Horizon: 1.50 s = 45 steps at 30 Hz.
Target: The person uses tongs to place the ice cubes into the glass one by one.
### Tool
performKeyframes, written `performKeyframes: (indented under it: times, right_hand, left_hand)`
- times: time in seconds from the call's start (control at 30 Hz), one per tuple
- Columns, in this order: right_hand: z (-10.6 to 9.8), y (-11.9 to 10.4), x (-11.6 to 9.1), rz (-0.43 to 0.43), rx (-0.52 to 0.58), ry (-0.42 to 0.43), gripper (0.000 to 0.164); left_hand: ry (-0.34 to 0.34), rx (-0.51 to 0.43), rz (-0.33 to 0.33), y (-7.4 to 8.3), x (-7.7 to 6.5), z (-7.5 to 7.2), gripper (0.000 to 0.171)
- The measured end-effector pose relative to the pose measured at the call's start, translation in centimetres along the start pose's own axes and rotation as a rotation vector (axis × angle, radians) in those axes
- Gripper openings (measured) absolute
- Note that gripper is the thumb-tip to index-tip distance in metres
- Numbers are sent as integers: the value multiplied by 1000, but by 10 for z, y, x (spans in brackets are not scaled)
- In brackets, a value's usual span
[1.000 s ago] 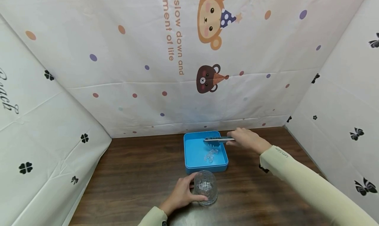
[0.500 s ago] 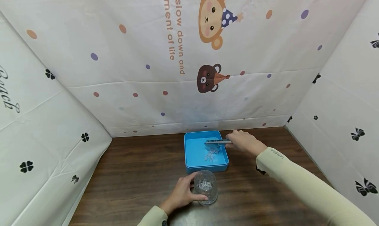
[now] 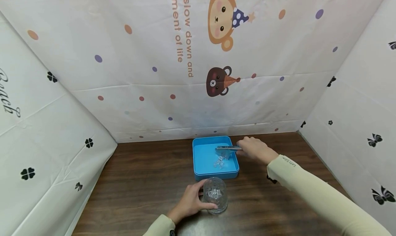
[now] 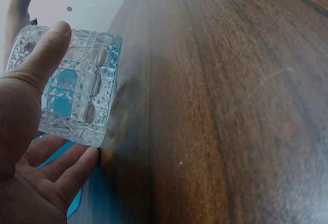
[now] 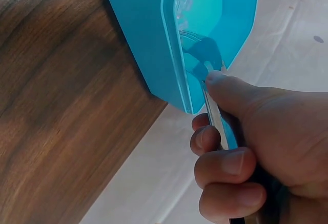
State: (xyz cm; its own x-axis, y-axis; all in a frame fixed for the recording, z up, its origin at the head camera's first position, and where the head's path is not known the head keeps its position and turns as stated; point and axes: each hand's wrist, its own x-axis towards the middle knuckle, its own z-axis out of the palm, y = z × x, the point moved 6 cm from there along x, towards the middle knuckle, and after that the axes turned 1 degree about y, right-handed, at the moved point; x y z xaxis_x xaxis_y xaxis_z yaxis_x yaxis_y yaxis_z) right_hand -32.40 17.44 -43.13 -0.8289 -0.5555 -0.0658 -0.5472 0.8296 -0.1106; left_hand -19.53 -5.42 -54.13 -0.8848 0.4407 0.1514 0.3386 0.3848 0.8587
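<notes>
Glass [image 3: 215, 189] at near side, metal utensil [image 3: 228, 148] in blue tray [image 3: 201, 157] beyond.
Left hand [image 3: 189, 201] curled round the glass, which stands on the brown table [image 3: 148, 181] with clear pieces inside; right hand [image 3: 255, 148], right of tray, pinches the utensil between thumb and fingers, its end by loose clear pieces [image 3: 218, 163]; contact cannot be told.

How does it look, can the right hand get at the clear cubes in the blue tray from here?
Probably yes: the right hand grips tongs whose head reaches past the blue tray's rim, close to the clear cubes, and the tray's open top leaves the way free.
</notes>
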Motion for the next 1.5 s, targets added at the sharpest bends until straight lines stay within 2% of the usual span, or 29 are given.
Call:
performKeyframes:
  times: [0.23,0.93,1.5]
  right_hand:
    - [7,2,2,-11,-12,-4,17]
    - [7,0,2,11,28,14,14]
    - [4,1,0,13,22,17,22]
  left_hand:
    - [-2,-1,-2,0,0,0,85]
    - [2,0,-3,1,-1,0,85]
    - [4,-6,-2,2,-1,0,84]
